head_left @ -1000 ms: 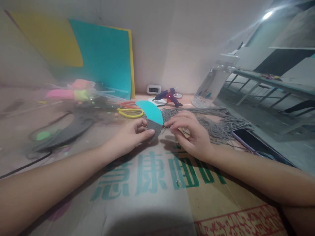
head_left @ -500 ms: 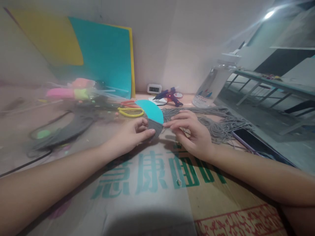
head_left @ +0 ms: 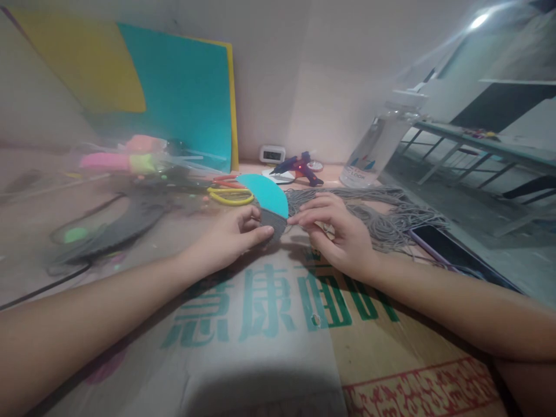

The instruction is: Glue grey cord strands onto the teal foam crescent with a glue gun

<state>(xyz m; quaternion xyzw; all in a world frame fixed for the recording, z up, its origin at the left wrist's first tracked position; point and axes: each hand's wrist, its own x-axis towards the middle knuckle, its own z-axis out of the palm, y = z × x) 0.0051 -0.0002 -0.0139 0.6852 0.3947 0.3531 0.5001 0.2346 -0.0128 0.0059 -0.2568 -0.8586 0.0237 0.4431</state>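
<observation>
A teal disc point(head_left: 267, 197) with its lower part wrapped in grey cord stands tilted on the sack-covered table. My left hand point(head_left: 232, 237) grips the wrapped lower edge, thumb along the front and fingers curled behind it. My right hand point(head_left: 336, 229) has its fingertips pressed together at the disc's right edge, pinching the grey cord point(head_left: 382, 217), which trails off to the right in a loose bundle.
Yellow scissors point(head_left: 230, 197), a blue glue gun point(head_left: 297, 168), a small clock point(head_left: 271, 154) and a clear bottle point(head_left: 373, 153) lie behind. A phone point(head_left: 452, 252) lies at the right. Teal and yellow sheets point(head_left: 178, 98) lean on the wall. Coloured clutter fills the left.
My right hand has slid slightly up and left against the disc's edge, fingers straightening a little. The left hand stays put.
</observation>
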